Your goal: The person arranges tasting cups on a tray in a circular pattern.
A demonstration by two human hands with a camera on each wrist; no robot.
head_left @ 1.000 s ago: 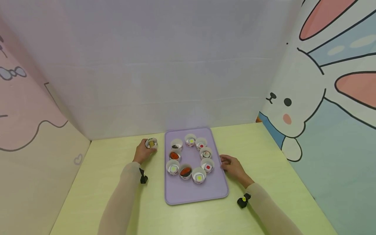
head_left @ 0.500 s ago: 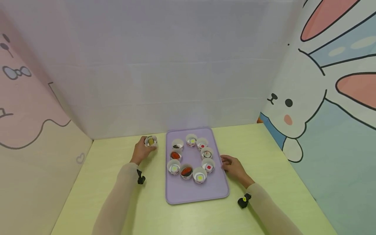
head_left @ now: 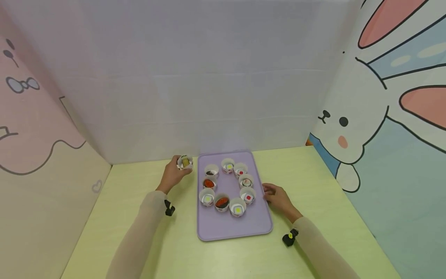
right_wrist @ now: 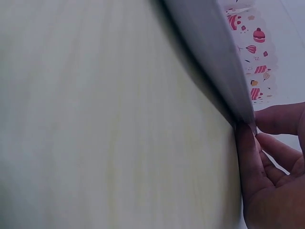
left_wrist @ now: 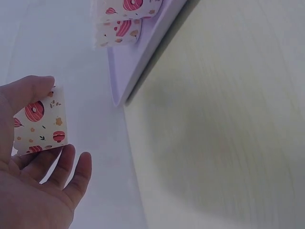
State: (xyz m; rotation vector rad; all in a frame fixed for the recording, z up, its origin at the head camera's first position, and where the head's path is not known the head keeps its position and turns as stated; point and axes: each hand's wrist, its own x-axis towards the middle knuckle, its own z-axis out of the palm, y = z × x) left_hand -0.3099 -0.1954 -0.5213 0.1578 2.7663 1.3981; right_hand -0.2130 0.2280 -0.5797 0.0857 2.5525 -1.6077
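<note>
My left hand (head_left: 173,175) holds a paper baking cup (left_wrist: 40,125) between thumb and fingers, raised just left of the purple tray (head_left: 230,229). Pink sweets are printed on its white wall, and a yellowish-brown piece lies inside. On the tray several similar cups form a ring, among them a cup with a red-topped piece (head_left: 222,203) and a cup with a yellow-centred white piece (head_left: 237,207). At the tray's right rim, my right hand (head_left: 278,198) pinches the edge, with its fingers (right_wrist: 249,152) close against the tray's side.
The pale yellow table (head_left: 177,248) carries the tray near its back edge. A white wall (head_left: 209,97) rises behind it. Printed panels stand at both sides, the right one with a rabbit drawing (head_left: 359,131).
My left hand has moved slightly up and right with the paper baking cup, nearer the tray's far left corner. The right hand stays at the tray's rim.
</note>
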